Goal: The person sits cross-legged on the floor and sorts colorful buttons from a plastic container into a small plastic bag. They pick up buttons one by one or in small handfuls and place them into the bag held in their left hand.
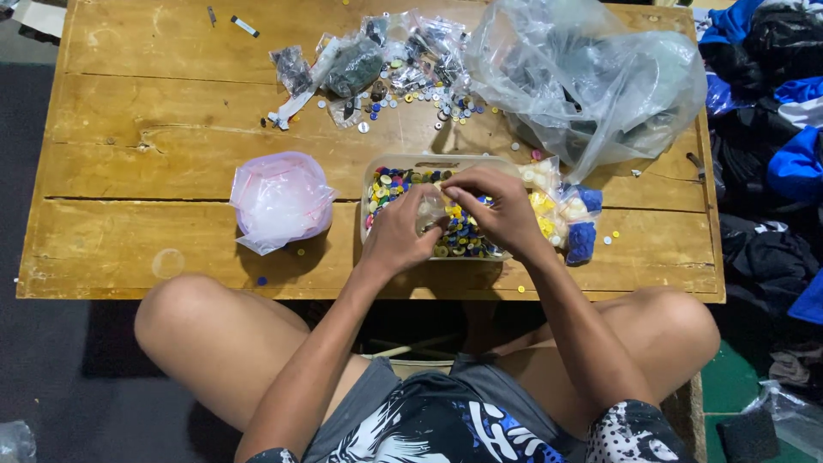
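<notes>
A low wooden table (pixel 171 111) stands in front of me. On it a shallow pale tray (pixel 403 163) holds several mixed coloured buttons (pixel 390 182). My left hand (pixel 401 231) and my right hand (pixel 497 206) meet over the tray. Between their fingertips is a small clear plastic bag (pixel 430 210), pinched by both hands. Right of the tray lie small bags of yellow buttons (pixel 542 206) and blue buttons (pixel 583 240).
A pink-tinted plastic bag (pixel 281 201) sits left of the tray. A big crumpled clear bag (pixel 591 77) fills the table's far right. Small bags and loose buttons (pixel 386 73) are scattered at the back. Dark and blue clothes (pixel 771 146) pile up on the right.
</notes>
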